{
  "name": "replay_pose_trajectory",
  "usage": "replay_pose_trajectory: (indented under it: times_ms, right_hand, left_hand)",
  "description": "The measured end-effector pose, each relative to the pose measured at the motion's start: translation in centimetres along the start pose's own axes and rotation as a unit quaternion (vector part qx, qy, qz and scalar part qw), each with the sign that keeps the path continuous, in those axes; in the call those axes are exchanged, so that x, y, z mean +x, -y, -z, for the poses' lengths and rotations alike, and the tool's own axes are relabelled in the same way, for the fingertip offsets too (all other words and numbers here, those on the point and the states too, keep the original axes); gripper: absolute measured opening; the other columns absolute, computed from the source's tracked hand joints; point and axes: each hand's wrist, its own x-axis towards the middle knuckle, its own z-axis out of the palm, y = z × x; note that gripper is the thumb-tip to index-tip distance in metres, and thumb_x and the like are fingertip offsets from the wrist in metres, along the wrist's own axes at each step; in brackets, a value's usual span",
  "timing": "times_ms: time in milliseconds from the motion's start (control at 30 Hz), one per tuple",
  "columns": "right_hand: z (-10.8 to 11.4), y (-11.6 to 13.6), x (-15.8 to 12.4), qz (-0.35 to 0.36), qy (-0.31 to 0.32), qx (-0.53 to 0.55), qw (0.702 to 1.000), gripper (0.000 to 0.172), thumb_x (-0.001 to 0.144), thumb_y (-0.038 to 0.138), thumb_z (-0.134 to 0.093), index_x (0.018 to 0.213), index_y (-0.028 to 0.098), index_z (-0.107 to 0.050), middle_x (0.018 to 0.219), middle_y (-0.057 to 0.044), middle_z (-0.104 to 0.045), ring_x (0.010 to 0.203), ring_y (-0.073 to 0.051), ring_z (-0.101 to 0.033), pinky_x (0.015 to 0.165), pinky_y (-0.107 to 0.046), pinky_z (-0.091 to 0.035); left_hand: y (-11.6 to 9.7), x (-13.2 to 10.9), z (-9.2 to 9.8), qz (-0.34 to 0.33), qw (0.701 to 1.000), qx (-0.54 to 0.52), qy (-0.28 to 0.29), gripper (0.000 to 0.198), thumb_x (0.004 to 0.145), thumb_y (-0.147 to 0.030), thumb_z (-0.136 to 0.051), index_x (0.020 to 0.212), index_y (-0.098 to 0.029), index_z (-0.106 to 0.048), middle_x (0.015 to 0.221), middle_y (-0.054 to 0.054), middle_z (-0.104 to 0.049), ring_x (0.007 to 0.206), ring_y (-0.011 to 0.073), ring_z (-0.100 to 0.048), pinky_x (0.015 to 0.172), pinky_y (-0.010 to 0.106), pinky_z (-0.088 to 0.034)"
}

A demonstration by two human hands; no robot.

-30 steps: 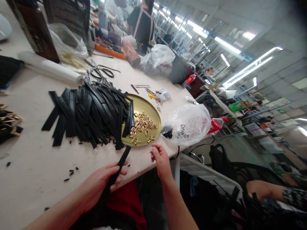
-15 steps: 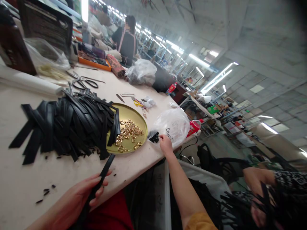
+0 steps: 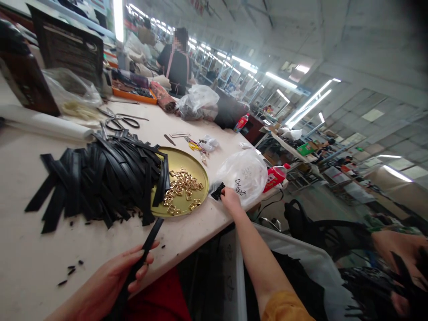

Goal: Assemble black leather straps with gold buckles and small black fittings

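Black strap (image 3: 147, 247): one flat strip, held in the left hand (image 3: 125, 272), fingers closed round its lower part. Long axis runs from near-left to far-right, its free end pointing toward the brass tray.

Right hand (image 3: 230, 197): stretched out to the far right, fingertips closed on small black pieces (image 3: 218, 191) at the mouth of the clear plastic bag (image 3: 244, 174). This hand is the nearer one to the bag; the left is well apart from it.

Clear plastic bag: lies at the table's right edge, just right of the tray, marked with black handwriting; contents beyond the black pieces cannot be made out.

Brass tray (image 3: 197, 171): round and shallow, between strap and bag; holds a heap of gold buckles (image 3: 182, 189).

Pile of black straps (image 3: 100, 178): left of the tray, its right end overlapping the tray rim.

Table (image 3: 33, 258): pale, with black offcuts scattered near the left hand.

Scissors (image 3: 120, 119): far left, beyond the pile.

Red bottle (image 3: 276, 177): just right of the bag.
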Motion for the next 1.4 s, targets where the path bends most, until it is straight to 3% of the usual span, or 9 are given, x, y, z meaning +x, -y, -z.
replay_pose_trajectory:
  times_ms: [267,467,500,633,700,900,1100,1167,1400]
  right_hand:
    - [2.4,0.7,-1.3,-0.044,-0.023,0.178,0.983,0.021,0.081,0.021,-0.052,0.099,0.012,-0.056,0.097,-0.008,-0.059,0.094,-0.019,-0.055,0.086,-0.040,-0.041]
    - [2.3,5.6,-9.9,-0.014,0.068,0.403,0.913,0.032,0.084,0.033,-0.043,0.111,0.018,-0.052,0.090,-0.005,-0.062,0.078,-0.014,-0.061,0.072,-0.031,-0.051]
    - [2.0,6.9,-11.7,-0.010,0.098,0.468,0.878,0.032,0.082,0.036,-0.047,0.109,0.020,-0.054,0.089,-0.003,-0.062,0.076,-0.012,-0.061,0.072,-0.029,-0.051]
    - [1.2,11.3,-16.7,-0.089,0.235,0.751,0.611,0.034,0.062,0.028,-0.073,0.093,0.021,-0.062,0.080,0.001,-0.061,0.066,-0.007,-0.059,0.065,-0.019,-0.051]
    - [0.9,12.7,-17.8,-0.122,0.260,0.771,0.568,0.034,0.058,0.026,-0.076,0.089,0.021,-0.063,0.074,0.002,-0.061,0.060,-0.006,-0.057,0.059,-0.017,-0.051]
    - [0.0,13.6,-18.3,-0.094,0.258,0.749,0.603,0.031,0.063,0.033,-0.073,0.089,0.019,-0.062,0.068,0.002,-0.060,0.056,-0.008,-0.056,0.056,-0.020,-0.050]
    - [-0.2,12.8,-19.1,-0.014,0.238,0.638,0.732,0.028,0.069,0.031,-0.067,0.094,0.019,-0.062,0.074,0.001,-0.061,0.063,-0.010,-0.057,0.065,-0.024,-0.046]
    - [-0.3,13.1,-19.5,0.006,0.248,0.614,0.749,0.027,0.068,0.028,-0.067,0.093,0.019,-0.062,0.071,0.001,-0.061,0.062,-0.010,-0.056,0.063,-0.023,-0.045]
    - [-0.3,14.4,-19.9,-0.139,0.319,0.737,0.579,0.031,0.059,0.025,-0.074,0.083,0.017,-0.057,0.067,0.004,-0.056,0.046,-0.004,-0.049,0.047,-0.015,-0.044]
  left_hand:
    - [0.3,-0.2,0.1,-0.026,0.998,0.050,0.015,0.033,0.079,-0.025,-0.057,0.109,-0.016,-0.050,0.069,-0.001,-0.054,0.050,0.0049,-0.043,0.040,0.012,-0.034]
    - [-0.4,-2.1,-1.7,-0.049,0.977,0.199,0.053,0.039,0.080,-0.035,-0.053,0.113,-0.016,-0.045,0.073,0.004,-0.062,0.055,0.0094,-0.052,0.045,0.015,-0.037]
    - [-0.7,-2.5,-2.2,-0.057,0.971,0.222,0.064,0.041,0.080,-0.037,-0.053,0.114,-0.016,-0.045,0.074,0.004,-0.063,0.055,0.0101,-0.053,0.044,0.016,-0.037]
    - [-1.8,-3.5,-3.0,-0.075,0.955,0.278,0.076,0.045,0.078,-0.041,-0.052,0.115,-0.016,-0.046,0.071,0.003,-0.063,0.051,0.0109,-0.053,0.043,0.017,-0.033]
    - [-2.0,-3.6,-2.7,-0.084,0.949,0.296,0.068,0.046,0.077,-0.043,-0.051,0.115,-0.016,-0.047,0.069,0.003,-0.063,0.048,0.0109,-0.052,0.042,0.018,-0.032]
    - [-2.0,-3.8,-1.5,-0.127,0.916,0.378,0.040,0.040,0.078,-0.042,-0.048,0.108,-0.016,-0.053,0.067,0.001,-0.062,0.045,0.0117,-0.051,0.043,0.019,-0.034]
    - [-3.1,-4.7,-1.4,-0.171,0.850,0.498,0.004,0.020,0.077,-0.032,-0.050,0.077,-0.019,-0.064,0.053,-0.001,-0.057,0.042,0.0119,-0.044,0.043,0.020,-0.030]
    - [-3.2,-4.7,-1.6,-0.175,0.861,0.478,0.010,0.014,0.073,-0.028,-0.054,0.069,-0.019,-0.065,0.049,-0.001,-0.055,0.041,0.0111,-0.042,0.043,0.020,-0.029]
    - [-2.7,-4.6,-2.1,-0.028,0.962,0.265,0.065,0.051,0.074,-0.030,-0.051,0.124,-0.021,-0.043,0.060,0.001,-0.062,0.037,0.0088,-0.039,0.037,0.018,-0.023]
